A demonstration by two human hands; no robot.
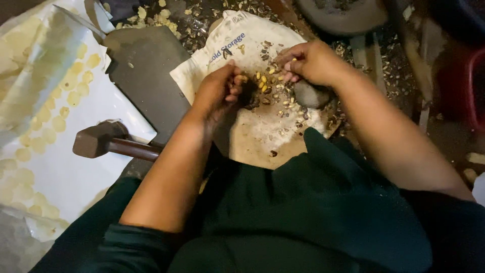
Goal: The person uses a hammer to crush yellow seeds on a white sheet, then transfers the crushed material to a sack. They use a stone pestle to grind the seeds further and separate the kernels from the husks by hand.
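Observation:
A white sack cloth (pixel 262 136) lies spread in front of me, strewn with small yellow kernels (pixel 263 80) and dark shell bits (pixel 283 101). My left hand (pixel 220 91) rests curled at the left side of the pile, fingers closed around something small that I cannot make out. At the pile's upper right, my right hand (pixel 308 63) has its fingertips pinched down among the kernels. A dark grey stone (pixel 310 94) lies just below my right hand. Dark green cloth (pixel 313 202) covers my lap.
A hammer (pixel 108 141) with a brown head and handle lies at the left on a white sheet with pale yellow dots (pixel 60 101). A dark flat slab (pixel 146 71) sits beside it. Broken shells (pixel 202 20) litter the ground behind, near a round stone (pixel 343 15). A red object (pixel 472 86) stands at the right edge.

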